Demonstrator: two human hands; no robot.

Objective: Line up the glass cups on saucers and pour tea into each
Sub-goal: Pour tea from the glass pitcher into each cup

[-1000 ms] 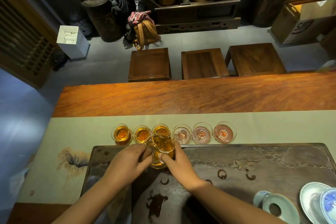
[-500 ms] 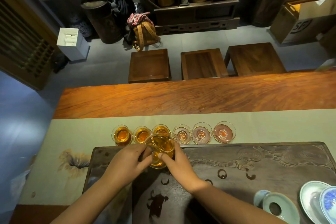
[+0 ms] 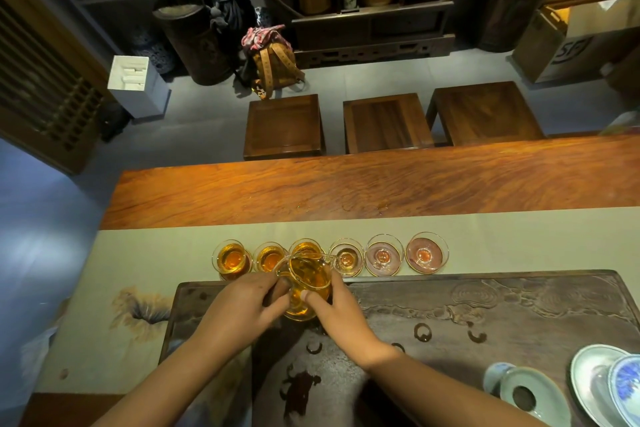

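Head view: I have both hands on the pitcher (image 3: 306,279), left hand (image 3: 242,308) gripping its handle side, right hand (image 3: 337,310) pinching the body, spout tipped over the fourth cup (image 3: 346,257). Three cups look full. Next I'd judge: fill it, then shift right to the fifth cup (image 3: 383,256).

The cardboard box (image 3: 575,45) bears an "SF" logo.

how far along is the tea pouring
About halfway. Six glass cups stand lined up; the three leftmost glass cups hold amber tea. Both hands, left hand and right hand, tip the glass pitcher toward the fourth cup. The two rightmost cups look unfilled.
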